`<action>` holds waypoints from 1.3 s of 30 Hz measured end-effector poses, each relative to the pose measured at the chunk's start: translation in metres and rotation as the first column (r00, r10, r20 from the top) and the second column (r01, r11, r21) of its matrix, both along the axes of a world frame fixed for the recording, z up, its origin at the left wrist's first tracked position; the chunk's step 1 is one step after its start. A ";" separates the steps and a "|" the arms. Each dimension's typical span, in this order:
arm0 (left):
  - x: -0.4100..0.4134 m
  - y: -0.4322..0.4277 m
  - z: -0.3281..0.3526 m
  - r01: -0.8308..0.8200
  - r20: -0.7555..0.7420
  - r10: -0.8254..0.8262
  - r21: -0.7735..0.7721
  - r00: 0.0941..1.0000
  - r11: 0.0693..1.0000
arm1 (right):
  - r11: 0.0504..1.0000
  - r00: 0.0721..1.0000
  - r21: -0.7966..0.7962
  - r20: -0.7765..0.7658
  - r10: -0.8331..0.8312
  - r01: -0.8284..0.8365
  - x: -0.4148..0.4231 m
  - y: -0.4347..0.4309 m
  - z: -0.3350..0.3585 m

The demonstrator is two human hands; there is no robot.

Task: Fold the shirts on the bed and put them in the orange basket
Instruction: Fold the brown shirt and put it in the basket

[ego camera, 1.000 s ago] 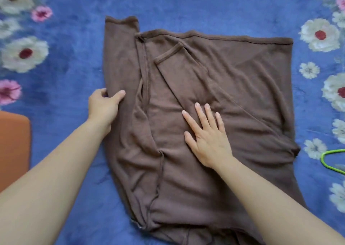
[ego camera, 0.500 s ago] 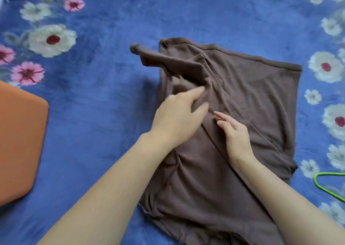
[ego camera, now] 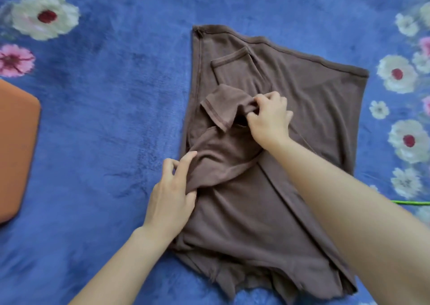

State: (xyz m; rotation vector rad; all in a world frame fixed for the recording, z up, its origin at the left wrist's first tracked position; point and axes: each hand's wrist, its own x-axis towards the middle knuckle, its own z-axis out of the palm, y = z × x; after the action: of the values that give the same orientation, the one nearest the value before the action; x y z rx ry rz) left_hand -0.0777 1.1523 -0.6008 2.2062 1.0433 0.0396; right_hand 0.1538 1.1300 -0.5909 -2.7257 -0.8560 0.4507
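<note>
Basically, the soft, floppy brown shirt (ego camera: 314, 95) is best held at its edges: right hand (ego camera: 267, 116) pinches the sleeve (ego camera: 223, 109), left hand (ego camera: 172, 193) grips a side fold.

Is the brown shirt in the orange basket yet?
No, the brown shirt lies on the bedspread, apart from the orange basket.

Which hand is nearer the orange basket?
Left. The left hand grips the left edge of the brown shirt, right of the orange basket; the right hand pinches the sleeve, farther right.
</note>
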 end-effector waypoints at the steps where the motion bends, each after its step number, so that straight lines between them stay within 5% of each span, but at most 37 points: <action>1: -0.002 0.001 0.001 -0.033 0.054 0.033 -0.011 0.998 0.999 | 0.996 0.999 0.089 -0.023 -0.031 0.033 0.002 0.007 0.004; 3: -0.008 0.004 0.003 -0.151 0.167 0.147 0.013 0.975 0.988 | 0.901 0.958 0.345 -0.208 -0.198 0.261 0.011 0.017 0.019; 5: -0.018 0.008 0.005 -0.263 0.218 0.247 0.046 0.944 0.964 | 0.662 0.821 0.495 -0.431 -0.375 0.563 0.029 0.017 0.035; 8: -0.033 0.002 0.008 -0.190 0.195 0.161 0.144 0.968 0.971 | 0.345 0.559 0.439 -0.659 -0.504 0.829 0.058 -0.008 0.035; 11: -0.041 -0.011 0.002 0.042 0.065 -0.055 0.192 0.996 0.981 | 0.246 0.364 0.269 -0.695 -0.620 0.931 0.067 -0.054 0.016; 14: -0.044 -0.014 -0.008 0.180 -0.014 -0.182 0.210 0.983 0.961 | 0.271 0.242 0.099 -0.788 -0.566 0.957 0.065 -0.078 0.001; 17: -0.049 -0.011 -0.010 0.240 -0.011 -0.246 0.266 0.969 0.934 | 0.338 0.351 0.197 -0.796 -0.493 0.920 0.075 -0.070 0.002; 21: -0.059 -0.007 -0.001 0.258 0.009 -0.275 0.315 0.961 0.913 | 0.303 0.494 0.397 -0.770 -0.403 0.866 0.089 -0.064 0.019; 23: -0.065 -0.011 0.000 0.243 -0.030 -0.245 0.288 0.969 0.926 | 0.421 0.555 0.378 -0.682 -0.475 0.825 0.091 -0.078 0.015; 26: -0.072 -0.020 -0.006 0.110 -0.095 -0.098 0.131 0.991 0.985 | 0.720 0.733 0.192 -0.347 -0.585 0.666 0.086 -0.109 0.002; 29: -0.074 -0.033 -0.005 -0.154 0.015 0.155 -0.053 0.988 0.987 | 0.796 0.823 0.212 -0.132 -0.552 0.568 0.063 -0.140 0.006; 32: -0.072 -0.052 0.003 -0.532 0.070 0.562 -0.248 0.824 0.810 | 0.802 0.859 0.308 -0.180 -0.480 0.512 0.016 -0.180 0.015; 34: -0.072 -0.069 0.007 -0.716 0.021 0.825 -0.485 0.565 0.502 | 0.720 0.806 0.364 -0.288 -0.517 0.591 -0.025 -0.214 0.021; 36: -0.070 -0.085 0.013 -0.707 -0.065 0.940 -0.677 0.334 0.204 | 0.588 0.680 0.342 -0.383 -0.625 0.733 -0.068 -0.249 0.022; 39: -0.064 -0.107 0.023 -0.636 -0.196 0.929 -0.770 0.314 0.053 | 0.371 0.389 0.136 -0.483 -0.784 0.918 -0.131 -0.288 0.020</action>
State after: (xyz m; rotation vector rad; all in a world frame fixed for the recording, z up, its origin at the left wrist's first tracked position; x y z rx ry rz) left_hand -0.1418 1.0449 -0.5776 0.5261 1.5885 0.4394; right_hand 0.0224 0.8423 -0.5712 -2.1631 0.6147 0.4099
